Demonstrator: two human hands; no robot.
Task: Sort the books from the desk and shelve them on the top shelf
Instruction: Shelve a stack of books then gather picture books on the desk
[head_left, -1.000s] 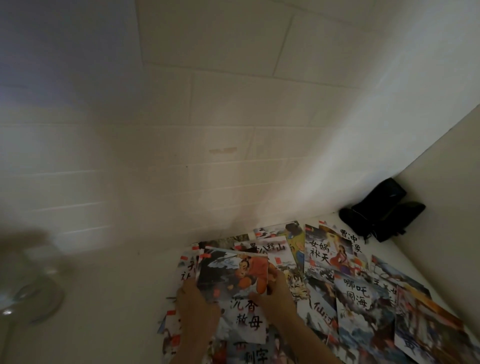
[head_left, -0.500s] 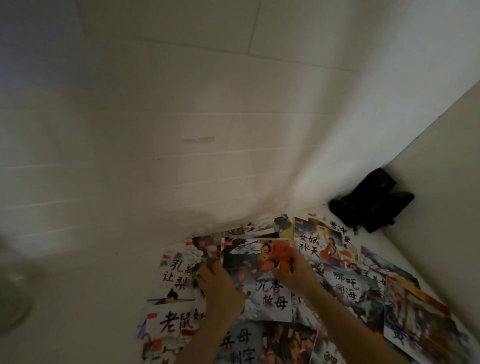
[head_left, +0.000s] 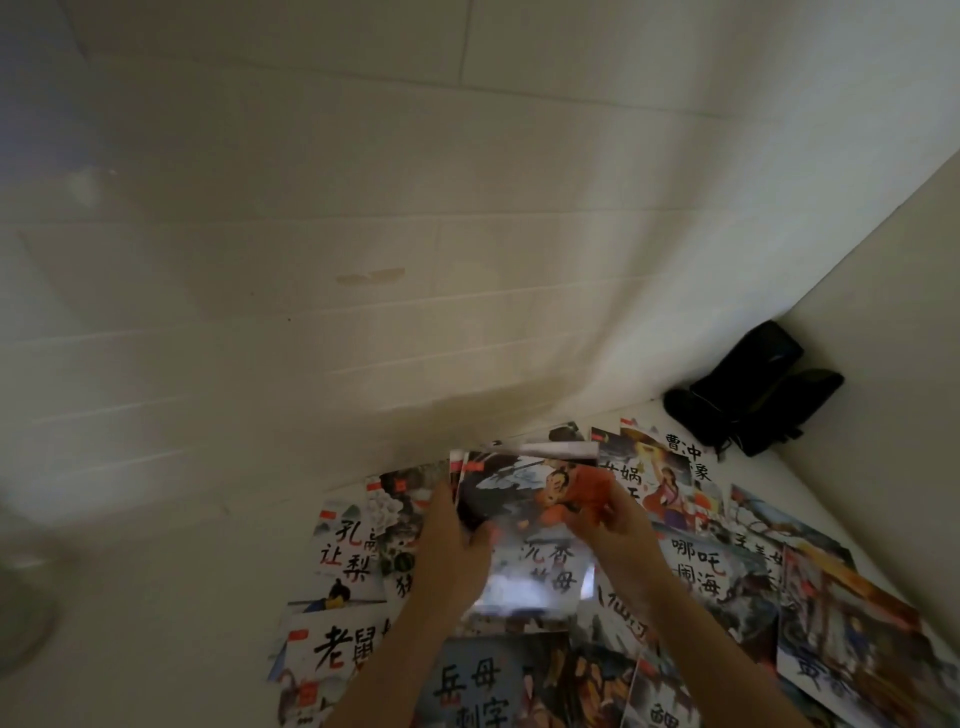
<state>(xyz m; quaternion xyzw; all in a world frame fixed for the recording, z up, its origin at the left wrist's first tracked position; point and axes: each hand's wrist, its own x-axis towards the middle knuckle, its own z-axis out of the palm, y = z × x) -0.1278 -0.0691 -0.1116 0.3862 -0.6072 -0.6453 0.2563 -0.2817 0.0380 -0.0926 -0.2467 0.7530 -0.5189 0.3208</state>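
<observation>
Picture books with black and red Chinese brush lettering on painted covers; white surface; black pouch far right.

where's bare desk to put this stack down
Bare desk lies left of the 孔让梨 book, up to the wall. A smaller strip lies between the black pouch and the side panel. Around both hands the spread books overlap, crowded.

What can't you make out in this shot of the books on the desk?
Head view only:
- Top shelf: out of frame.
- Held stack: book count hidden behind its front cover; left hand and right hand cover its sides.
- Bottom-edge books: titles cut off.
- Grey object, left edge: blurred.
- Black item: too dark.
</observation>
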